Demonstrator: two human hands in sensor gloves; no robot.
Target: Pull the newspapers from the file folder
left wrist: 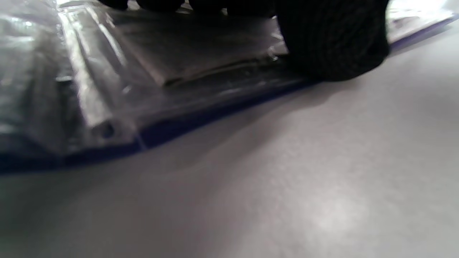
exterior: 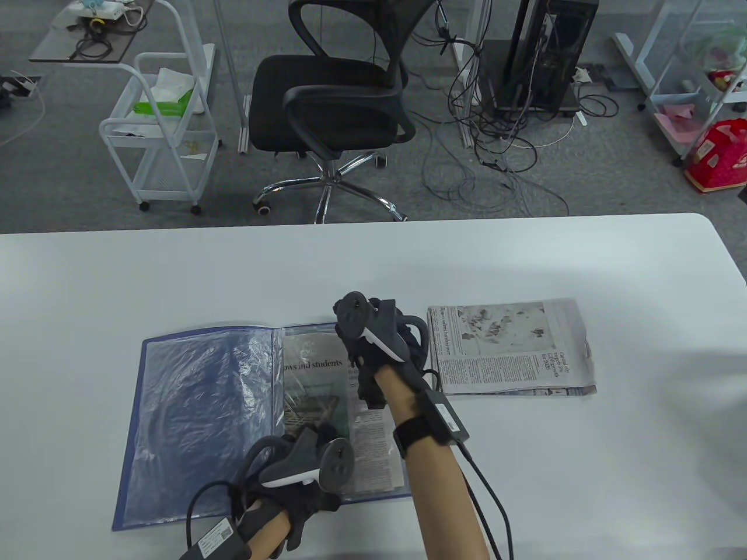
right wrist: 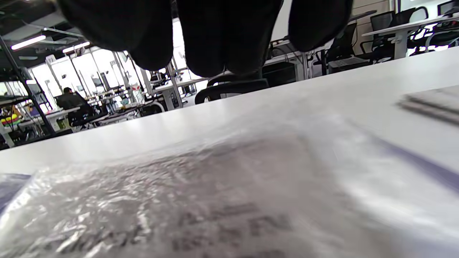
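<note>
A blue file folder (exterior: 192, 408) lies open on the white table (exterior: 525, 262). Its left page holds crinkled clear sleeves. A newspaper (exterior: 318, 379) sits inside the right page's sleeve. My left hand (exterior: 309, 443) rests on the folder's lower right page; in the left wrist view its fingers (left wrist: 333, 43) press the plastic by the blue edge (left wrist: 200, 118). My right hand (exterior: 379, 341) is over the right page's upper right corner; in the right wrist view its fingers (right wrist: 222, 36) hang just above the sleeved newspaper (right wrist: 215, 200), holding nothing I can see. A second folded newspaper (exterior: 508, 347) lies on the table right of the folder.
A black office chair (exterior: 344, 99) stands beyond the table's far edge, with a white cart (exterior: 163, 128) to its left and cables and a computer tower (exterior: 543, 52) to its right. Cables run from both wrists off the near edge.
</note>
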